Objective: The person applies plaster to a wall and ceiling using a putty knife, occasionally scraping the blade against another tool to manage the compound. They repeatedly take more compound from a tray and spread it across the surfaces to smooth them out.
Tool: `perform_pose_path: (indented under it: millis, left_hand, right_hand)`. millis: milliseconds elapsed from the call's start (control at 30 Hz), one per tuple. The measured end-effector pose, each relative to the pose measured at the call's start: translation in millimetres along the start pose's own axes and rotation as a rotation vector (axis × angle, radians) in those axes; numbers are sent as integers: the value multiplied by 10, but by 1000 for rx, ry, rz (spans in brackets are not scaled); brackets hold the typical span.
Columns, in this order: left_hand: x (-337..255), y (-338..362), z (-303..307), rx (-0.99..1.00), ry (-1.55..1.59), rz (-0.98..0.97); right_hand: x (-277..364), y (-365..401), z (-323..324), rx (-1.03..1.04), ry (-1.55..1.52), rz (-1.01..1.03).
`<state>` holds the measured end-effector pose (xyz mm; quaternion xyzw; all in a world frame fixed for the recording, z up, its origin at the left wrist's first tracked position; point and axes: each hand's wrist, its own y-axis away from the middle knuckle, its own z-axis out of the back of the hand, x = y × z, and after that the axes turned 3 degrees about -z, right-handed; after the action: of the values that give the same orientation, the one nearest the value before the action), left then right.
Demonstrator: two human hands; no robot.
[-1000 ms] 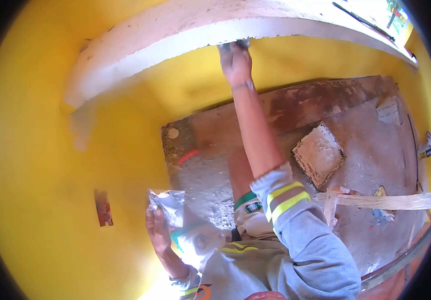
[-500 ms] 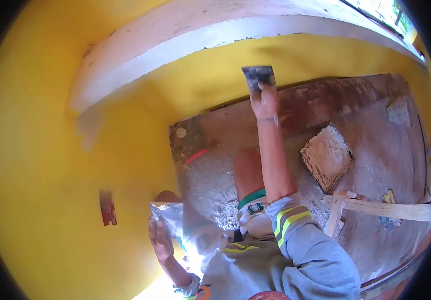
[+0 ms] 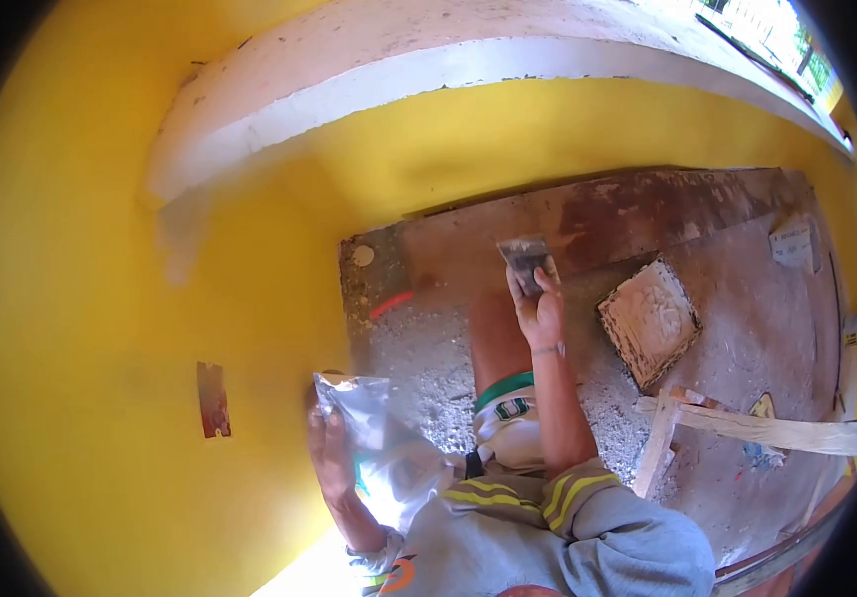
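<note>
My right hand (image 3: 540, 303) grips a flat, dark scraper (image 3: 523, 255) with a wide blade, held over the floor in front of my knee. Lower left, my left hand (image 3: 329, 453) is wrapped round the edge of a shiny silvery plastic bag (image 3: 361, 413), close to the yellow wall (image 3: 130, 328). The fingers of this hand lie along the bag's side, and the bag hides part of the palm. Ahead runs a white ledge (image 3: 398, 80) with a chipped lower edge above the yellow wall.
A square, mud-coated block (image 3: 650, 323) lies on the dusty floor (image 3: 747, 298). Wooden bars (image 3: 776, 429) stand at the lower right. A red strip (image 3: 391, 304) is on the floor, and a reddish electrical-box opening (image 3: 213, 400) shows in the left wall.
My right hand has come down and back from the wall with the scraper. My left hand and the bag have shifted slightly to the right and up.
</note>
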<state>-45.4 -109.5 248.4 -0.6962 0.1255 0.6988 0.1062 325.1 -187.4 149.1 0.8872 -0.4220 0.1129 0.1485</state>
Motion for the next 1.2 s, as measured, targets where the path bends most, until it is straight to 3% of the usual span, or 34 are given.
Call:
perform_pose_path:
  millis: [33,167,233,300,367,433,500,567,633,667,733,767,800,900,933,967,1000,1067,1100,1200]
  left_hand:
    - [95,-10,43,-13,-34,-49]
    - [456,11,302,-23,-141,-112]
    - [236,54,174,-91,14,15]
    - [405,43,281,-101,-34,-52]
    - [465,35,326,-92,-42,-65]
    - [428,44,312,-63,13,-48]
    - [283,53,213,-33,59,-36]
    - [59,18,45,-17,65,-42]
    - [-24,-66,-18,-52,-123,-90]
    - [-58,-71,-39,-46,-132,-81]
    - [-138,-71,-83,-10,-61,-38]
    - [-223,-75,-121,18,17,-3]
    - [-250,-84,-163,41,74,2]
    - [-207,-60,-206,34,83,24]
    - [-13,-60,-174,23,-79,-124]
    - [201,-67,-113,15,-191,-193]
    - [414,-78,-55,-2,-303,-262]
    - [184,-88,-179,31,-118,-167]
    - [69,-99,-243,41,-28,-118]
    - [77,-82,-272,17,-167,-96]
  right_hand:
    - [3,94,-63,-79,-5,-11]
    - [150,126,-580,17,192,157]
    - [198,-23,-828,-101,476,418]
    - [313,-161,-1136,-206,826,679]
    - [377,-330,-1708,20,683,904]
    - [193,-549,-2037,58,491,845]
    - [-167,-505,-2391,-31,727,1139]
    - [-571,-393,-2276,90,674,982]
    - [-751,-13,-2034,186,982,865]
    - [-796,133,-1873,172,883,676]
    - [-902,225,-1067,137,1041,494]
    - [-894,213,-539,112,1297,498]
    - [-724,368,-502,27,1050,339]
    - [-447,666,-377,36,1085,277]
    - [-416,780,-360,92,1094,268]
    - [-360,967,-566,121,844,126]
    - [-292,1142,-760,261,1079,135]
    - [-106,1359,-1120,554,1525,188]
    - [-130,1432,-1209,641,1553,238]
    - [-305,1557,-1334,839,1635,386]
